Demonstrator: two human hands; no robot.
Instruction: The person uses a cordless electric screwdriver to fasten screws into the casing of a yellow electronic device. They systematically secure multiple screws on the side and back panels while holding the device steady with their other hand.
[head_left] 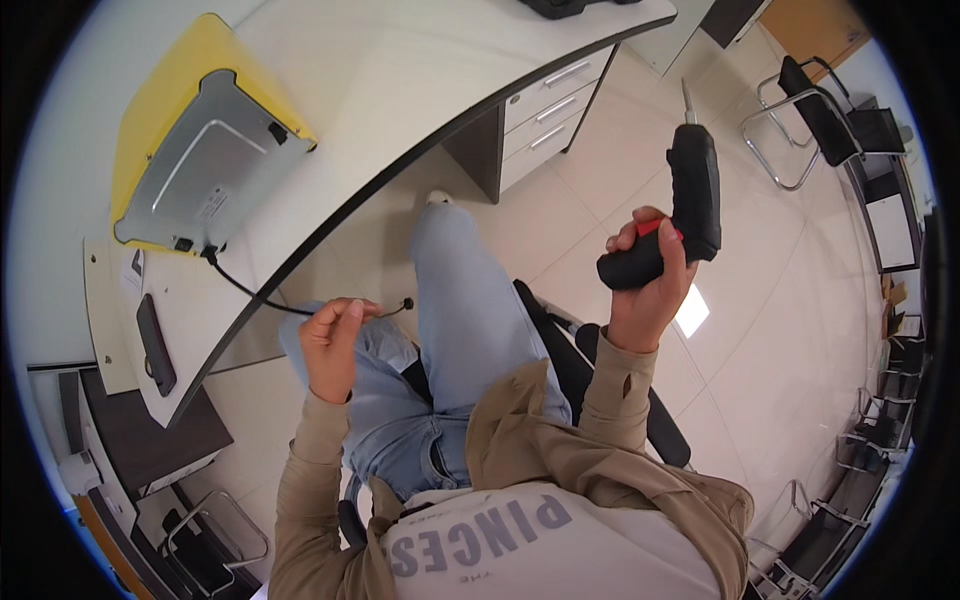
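Note:
My right hand [648, 295], raised to the right, is closed around the grip of a black cordless screwdriver [695, 185]. Its long metal bit points up and away from me, and a red trigger shows beside my fingers. Above my lap, my left hand [332, 350] pinches a thin black cable [240, 288]. One end of that cable meets the lower edge of a yellow-cased device [160, 130] with a grey metal panel, standing on the desk. The other end, a small black plug [408, 303], hangs free past my fingertips.
The white desk [400, 90] has a dark curved edge close to my left hand. A dark flat object [153, 345] lies on it at left. Drawers [548, 125] stand under its far part. Black chairs [820, 120] are at the right, and I sit above a tiled floor.

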